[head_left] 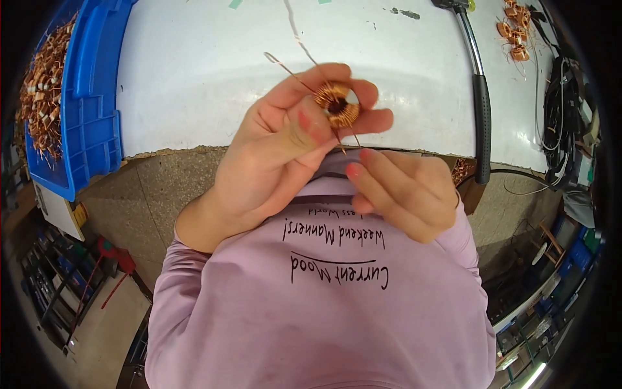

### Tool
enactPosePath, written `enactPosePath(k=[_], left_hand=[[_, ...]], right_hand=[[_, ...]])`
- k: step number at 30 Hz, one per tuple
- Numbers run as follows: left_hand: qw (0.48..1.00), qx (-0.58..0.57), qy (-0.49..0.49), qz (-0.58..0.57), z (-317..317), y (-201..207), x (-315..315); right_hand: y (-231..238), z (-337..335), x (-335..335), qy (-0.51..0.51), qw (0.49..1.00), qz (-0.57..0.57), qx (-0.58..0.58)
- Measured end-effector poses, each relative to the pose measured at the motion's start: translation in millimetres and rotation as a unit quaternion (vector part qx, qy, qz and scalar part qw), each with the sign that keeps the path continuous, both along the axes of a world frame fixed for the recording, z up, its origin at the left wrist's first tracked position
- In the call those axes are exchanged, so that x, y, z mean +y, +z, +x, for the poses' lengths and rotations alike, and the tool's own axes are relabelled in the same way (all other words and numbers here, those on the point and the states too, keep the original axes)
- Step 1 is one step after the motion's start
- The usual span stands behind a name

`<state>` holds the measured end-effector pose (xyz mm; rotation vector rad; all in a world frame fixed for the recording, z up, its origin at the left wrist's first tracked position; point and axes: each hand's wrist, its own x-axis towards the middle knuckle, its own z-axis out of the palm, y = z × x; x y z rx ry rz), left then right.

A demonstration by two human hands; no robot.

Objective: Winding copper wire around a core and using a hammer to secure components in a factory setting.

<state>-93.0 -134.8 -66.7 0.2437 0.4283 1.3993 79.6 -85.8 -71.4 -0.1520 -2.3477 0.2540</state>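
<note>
Hold the copper coil [350,118] (upper centre of the frame) steady, the left hand [262,146] gripping it between thumb and fingers. Guide the lower wire [356,138] gently with the right hand [414,191]; avoid kinks. The right fingers are bunched at its end; a firm pinch cannot be confirmed. The coil is ring-shaped, closely wound, shiny, with a dark centre.

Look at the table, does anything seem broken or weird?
Yes. The white table has a ragged, brownish front edge, as if chipped. On the right, the hammer pokes its black handle past that edge.
</note>
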Motion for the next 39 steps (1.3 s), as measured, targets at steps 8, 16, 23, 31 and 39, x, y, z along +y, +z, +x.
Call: enactPosePath(k=[8,16,23,31,39], left_hand=[[0.973,0.229,0.031,0.006,-0.4,23.2,2.1],[0.944,0.324,-0.006,0.063,11.5,19.3,-4.0],[0.918,0.387,-0.011,0.091,12.9,14.9,-5.4],[0.904,0.416,-0.027,0.091,9.5,19.3,-4.9],[0.869,0.489,-0.008,0.083,5.6,18.8,-4.3]], right_hand=[[12.3,1.7,8.8,-0.063,0.913,-0.388,0.112],[43.9,-17.7,71.7,0.031,0.534,-0.844,-0.029],[37.2,-29.4,69.1,0.154,0.548,-0.811,-0.133],[36.9,-20.8,65.0,0.02,0.51,-0.858,0.061],[42.5,2.4,39.5,-0.114,0.779,-0.612,0.073]])
